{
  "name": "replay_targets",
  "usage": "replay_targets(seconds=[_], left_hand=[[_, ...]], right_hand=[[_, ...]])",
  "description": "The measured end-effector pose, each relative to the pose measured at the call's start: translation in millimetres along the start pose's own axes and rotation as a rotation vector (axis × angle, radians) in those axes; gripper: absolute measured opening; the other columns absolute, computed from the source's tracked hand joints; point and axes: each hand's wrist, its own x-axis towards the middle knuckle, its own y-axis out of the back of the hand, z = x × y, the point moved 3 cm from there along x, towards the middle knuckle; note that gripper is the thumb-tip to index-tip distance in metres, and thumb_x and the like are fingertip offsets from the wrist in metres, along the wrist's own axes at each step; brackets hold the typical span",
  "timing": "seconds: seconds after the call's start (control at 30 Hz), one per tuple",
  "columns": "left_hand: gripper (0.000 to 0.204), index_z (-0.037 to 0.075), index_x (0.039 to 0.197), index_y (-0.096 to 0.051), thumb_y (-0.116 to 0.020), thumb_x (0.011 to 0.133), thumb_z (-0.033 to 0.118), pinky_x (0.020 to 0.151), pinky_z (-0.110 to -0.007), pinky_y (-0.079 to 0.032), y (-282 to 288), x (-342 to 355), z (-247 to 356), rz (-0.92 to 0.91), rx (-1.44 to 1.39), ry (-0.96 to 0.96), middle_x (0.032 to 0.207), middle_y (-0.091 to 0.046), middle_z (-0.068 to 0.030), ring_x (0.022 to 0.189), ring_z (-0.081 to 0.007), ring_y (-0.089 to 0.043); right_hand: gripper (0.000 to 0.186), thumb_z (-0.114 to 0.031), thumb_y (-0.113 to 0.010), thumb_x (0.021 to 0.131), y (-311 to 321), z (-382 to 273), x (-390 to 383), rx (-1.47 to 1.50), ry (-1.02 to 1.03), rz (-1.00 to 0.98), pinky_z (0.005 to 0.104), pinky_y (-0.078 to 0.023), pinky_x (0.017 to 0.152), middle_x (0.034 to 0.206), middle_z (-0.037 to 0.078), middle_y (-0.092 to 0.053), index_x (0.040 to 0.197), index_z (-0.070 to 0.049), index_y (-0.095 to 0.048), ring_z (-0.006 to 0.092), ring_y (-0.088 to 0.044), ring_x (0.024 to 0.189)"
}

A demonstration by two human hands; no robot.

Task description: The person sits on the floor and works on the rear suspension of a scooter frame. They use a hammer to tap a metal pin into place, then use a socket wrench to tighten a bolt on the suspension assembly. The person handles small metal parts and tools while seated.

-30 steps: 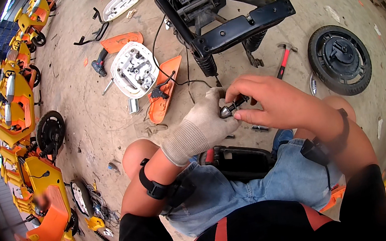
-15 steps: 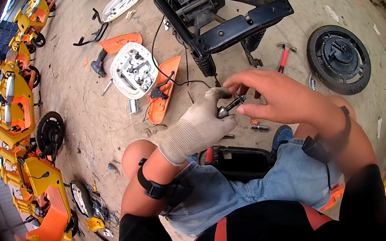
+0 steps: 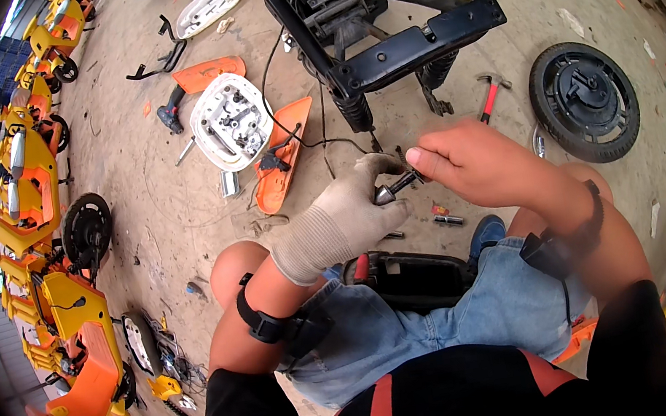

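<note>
My left hand (image 3: 351,218), in a knitted cream glove with darkened fingertips, is closed on a small metal fitting (image 3: 393,187), a shiny rounded piece with a dark shaft pointing up to the right. My right hand (image 3: 471,163), bare, has its fingers curled over the far end of that fitting, thumb on top. Beyond them stands the black vehicle frame (image 3: 413,52) with two springs. Short metal cylinders (image 3: 447,220) lie on the floor just below my right hand, between my knees and the frame.
A red-handled hammer (image 3: 488,97) and wheel (image 3: 584,100) lie to the right; white housing (image 3: 231,120), orange panels (image 3: 283,155), a drill (image 3: 170,112) and cables lie left. Yellow-orange scooters (image 3: 59,315) line the left side. A black open case (image 3: 403,279) sits between my legs.
My right hand's fingers lifted apart, then closed over the fitting's upper end, with the thumb moving up. My left hand stayed closed on it, shifting slightly left.
</note>
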Motion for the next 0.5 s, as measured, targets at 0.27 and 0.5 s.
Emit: replay_targets(seconds=[0.27, 0.5], left_hand=[[0.058, 0.001, 0.133, -0.052, -0.071, 0.086, 0.028, 0.086, -0.032, -0.051, 14.4, -5.7, 2.9, -0.025, -0.022, 0.037, 0.108, -0.065, -0.0130, 0.096, -0.0177, -0.063], [0.041, 0.003, 0.125, -0.055, -0.066, 0.086, 0.011, 0.063, -0.026, -0.050, -7.4, 6.2, 2.8, 0.083, -0.091, -0.098, 0.093, -0.061, -0.0015, 0.075, -0.0102, -0.059]], right_hand=[[0.045, -0.039, -0.049, 0.103, -6.9, -3.4, 3.9, 0.243, -0.034, 0.110, 0.0365, -0.047, 0.060, 0.067, 0.010, -0.058, 0.088, 0.002, -0.060, 0.0197, -0.056, 0.063], [0.029, -0.031, -0.049, 0.097, -7.2, 19.7, 0.9, 0.052, 0.486, 0.224, 0.0500, -0.048, 0.067, 0.084, 0.019, -0.065, 0.092, -0.008, -0.065, 0.0411, -0.062, 0.079]])
